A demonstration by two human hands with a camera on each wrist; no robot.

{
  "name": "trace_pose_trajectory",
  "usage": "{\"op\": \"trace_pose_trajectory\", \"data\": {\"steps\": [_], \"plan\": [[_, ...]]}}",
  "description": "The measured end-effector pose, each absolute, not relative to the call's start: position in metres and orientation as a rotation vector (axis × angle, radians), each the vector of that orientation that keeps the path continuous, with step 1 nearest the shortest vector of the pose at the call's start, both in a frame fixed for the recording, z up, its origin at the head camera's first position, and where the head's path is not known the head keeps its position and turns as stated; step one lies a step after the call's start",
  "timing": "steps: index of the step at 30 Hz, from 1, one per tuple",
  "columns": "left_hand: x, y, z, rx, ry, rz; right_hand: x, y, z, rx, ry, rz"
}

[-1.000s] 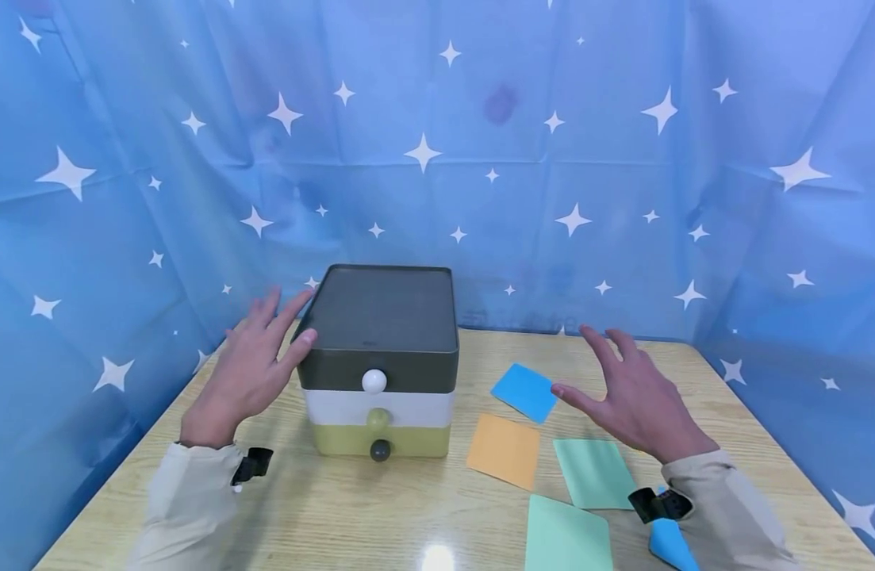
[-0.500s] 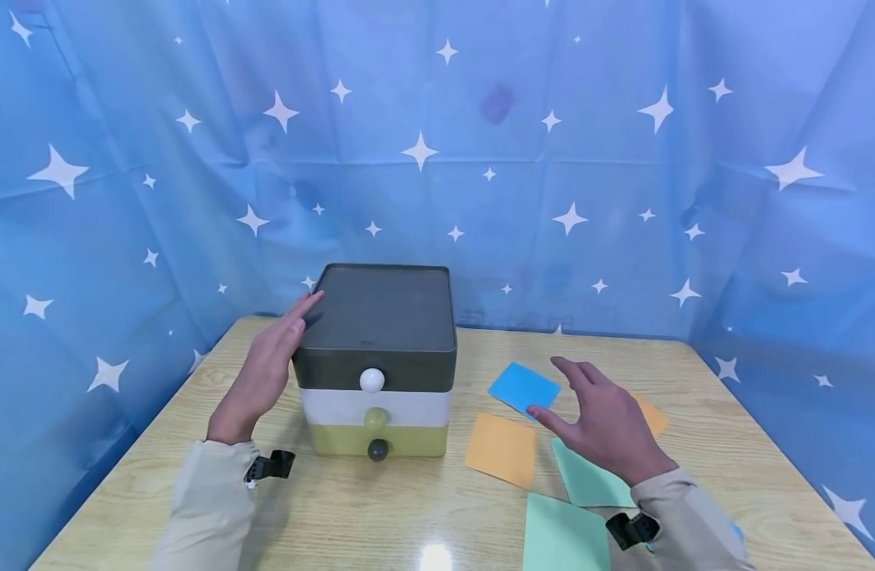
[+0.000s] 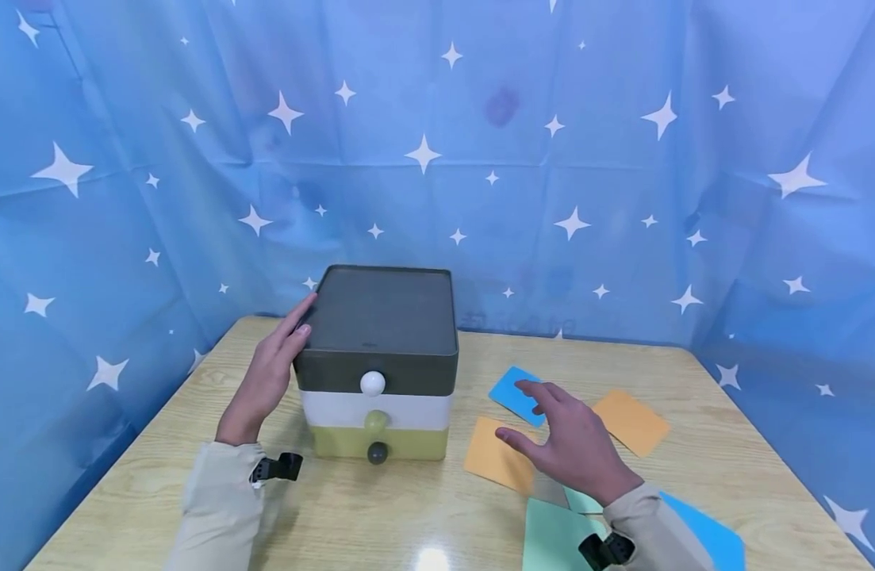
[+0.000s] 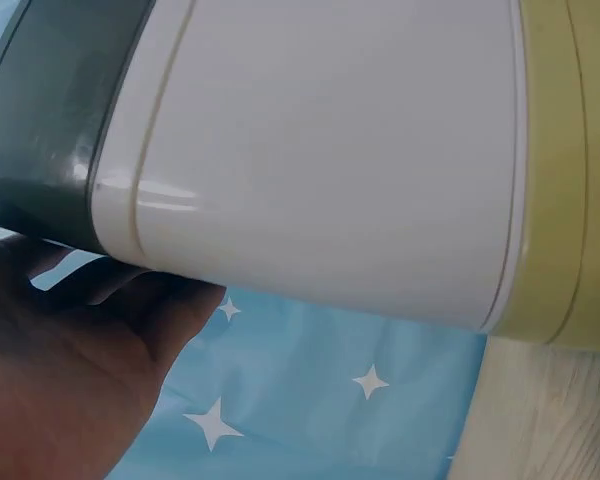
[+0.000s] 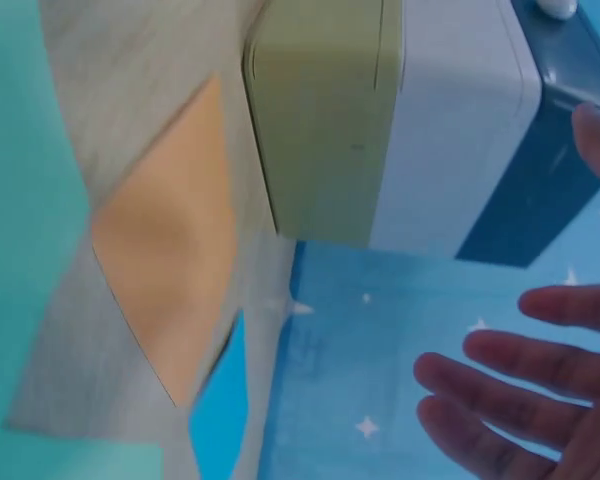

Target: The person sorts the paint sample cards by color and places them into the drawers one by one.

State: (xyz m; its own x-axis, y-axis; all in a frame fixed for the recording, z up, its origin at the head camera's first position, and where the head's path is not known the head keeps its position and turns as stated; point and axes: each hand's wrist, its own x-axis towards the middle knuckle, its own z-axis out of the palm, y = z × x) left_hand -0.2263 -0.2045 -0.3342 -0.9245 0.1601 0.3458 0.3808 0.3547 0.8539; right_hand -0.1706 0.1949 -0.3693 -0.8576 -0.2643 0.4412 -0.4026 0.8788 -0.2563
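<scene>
A stacked three-drawer box (image 3: 383, 313) stands on the table, dark grey on top, white in the middle and olive green below. Its front has a white knob (image 3: 373, 384), a green knob (image 3: 376, 421) and a black knob (image 3: 378, 453). My left hand (image 3: 264, 379) lies along the upper left side of the box, thumb near the top edge; in the left wrist view its fingers reach to the dark tier (image 4: 60, 120). My right hand (image 3: 576, 446) hovers right of the box over the paper squares, fingers spread and holding nothing.
Several coloured paper squares lie to the right: a blue square (image 3: 506, 392), an orange square (image 3: 489, 454), another orange square (image 3: 633, 421), a mint square (image 3: 554, 539) and a larger blue piece (image 3: 719, 541). A starry blue curtain (image 3: 494, 206) closes off the wooden table's (image 3: 366, 523) back and sides.
My left hand has moved right against the box's side. My right hand has come left and lower, toward the box, uncovering the right orange square. The box stays in place.
</scene>
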Motion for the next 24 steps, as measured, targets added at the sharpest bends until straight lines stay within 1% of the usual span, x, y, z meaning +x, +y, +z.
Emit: {"op": "trace_pose_trajectory", "data": {"steps": [11, 17, 24], "plan": [[-0.229, -0.206, -0.338, -0.509, -2.361, -1.704, -0.163, 0.166, -0.375, 0.597, -2.736, 0.806], [-0.228, -0.206, -0.337, -0.487, -2.351, -1.701, -0.162, 0.149, -0.376, 0.711, -2.751, 1.019], [-0.227, -0.205, -0.337, -0.476, -2.340, -1.738, -0.161, 0.129, -0.377, 0.845, -2.739, 1.166]]}}
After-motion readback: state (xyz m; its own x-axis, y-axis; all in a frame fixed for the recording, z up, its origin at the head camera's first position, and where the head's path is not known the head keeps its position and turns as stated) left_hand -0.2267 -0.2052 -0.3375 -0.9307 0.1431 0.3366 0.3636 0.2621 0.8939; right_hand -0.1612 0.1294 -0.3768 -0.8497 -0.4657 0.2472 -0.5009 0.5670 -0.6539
